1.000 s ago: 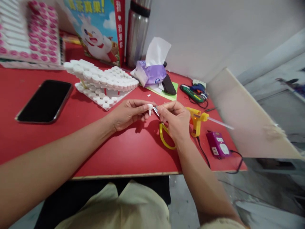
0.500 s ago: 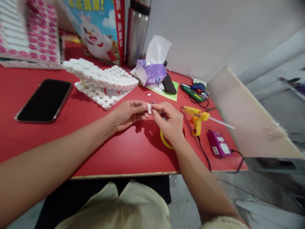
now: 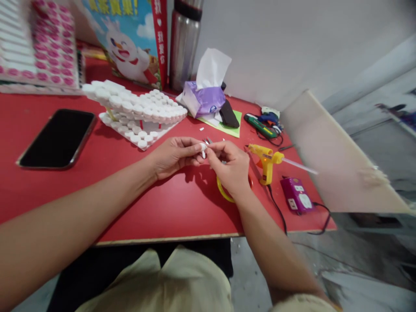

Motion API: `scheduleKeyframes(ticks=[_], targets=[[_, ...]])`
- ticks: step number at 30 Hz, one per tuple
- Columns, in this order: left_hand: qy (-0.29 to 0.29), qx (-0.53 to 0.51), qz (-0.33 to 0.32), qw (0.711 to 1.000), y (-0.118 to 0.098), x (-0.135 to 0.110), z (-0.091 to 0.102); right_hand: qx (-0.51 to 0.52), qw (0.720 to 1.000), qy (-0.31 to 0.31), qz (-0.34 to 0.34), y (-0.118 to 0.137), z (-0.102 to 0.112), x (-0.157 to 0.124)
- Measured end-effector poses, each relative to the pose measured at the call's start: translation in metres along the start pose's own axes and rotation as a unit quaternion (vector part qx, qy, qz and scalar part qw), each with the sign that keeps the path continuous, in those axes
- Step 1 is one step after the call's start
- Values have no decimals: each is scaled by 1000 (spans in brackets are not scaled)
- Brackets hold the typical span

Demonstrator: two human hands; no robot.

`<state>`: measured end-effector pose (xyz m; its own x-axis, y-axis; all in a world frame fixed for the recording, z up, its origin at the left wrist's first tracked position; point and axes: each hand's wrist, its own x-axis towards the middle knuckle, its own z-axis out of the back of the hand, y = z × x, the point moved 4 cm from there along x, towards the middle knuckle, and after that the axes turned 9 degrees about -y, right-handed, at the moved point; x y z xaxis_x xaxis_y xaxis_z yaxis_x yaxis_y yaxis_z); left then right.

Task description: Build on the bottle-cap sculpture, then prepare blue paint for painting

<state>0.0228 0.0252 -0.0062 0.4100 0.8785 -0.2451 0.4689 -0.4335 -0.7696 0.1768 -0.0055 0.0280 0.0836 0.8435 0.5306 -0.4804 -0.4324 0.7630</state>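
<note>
My left hand point(image 3: 175, 155) pinches a small white plastic piece point(image 3: 203, 148) above the red table point(image 3: 97, 182). Right against it, my right hand point(image 3: 229, 167) is closed round scissors point(image 3: 224, 193) with yellow handles. The metal blades poke out at the fingertips, touching the white piece. A yellow handle loop shows under my right palm. Behind the hands stands a two-tier model made of white bottle caps point(image 3: 136, 110).
A black phone point(image 3: 56, 138) lies at the left. A yellow glue gun point(image 3: 268, 160) and a purple power socket point(image 3: 297, 197) sit at the right. A tissue pack point(image 3: 204, 95), a steel flask point(image 3: 183, 43), a picture box point(image 3: 130, 39) and green tools point(image 3: 263, 123) line the back.
My right hand closed in on the white piece, bringing the scissor blades up to it. The left hand stayed almost still. The view shifted slightly.
</note>
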Motion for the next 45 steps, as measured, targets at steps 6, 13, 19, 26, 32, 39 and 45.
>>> scheduleKeyframes(ticks=[6, 13, 19, 26, 32, 39, 45], targets=[[-3, 28, -30, 999, -1, 1, -1, -12, 1000, 6, -5, -2, -1, 0], [4, 26, -8, 1000, 1, 3, 0, 37, 996, 1, -80, -3, -3, 2], [-18, -5, 28, 999, -1, 1, 1, 158, 973, 38, -161, -9, -4, 5], [-48, -27, 40, 998, -1, 2, 3, 297, 932, 19, -207, -18, -2, 10], [-52, -36, 39, 997, -1, 3, 5, 295, 918, 18, -265, -22, -2, 11], [-54, -49, 35, 997, -2, 4, 7, 297, 923, -8, -244, -24, 1, 15], [-56, -49, 33, 997, -3, 5, 9, 292, 929, -41, -225, -33, 5, 17]])
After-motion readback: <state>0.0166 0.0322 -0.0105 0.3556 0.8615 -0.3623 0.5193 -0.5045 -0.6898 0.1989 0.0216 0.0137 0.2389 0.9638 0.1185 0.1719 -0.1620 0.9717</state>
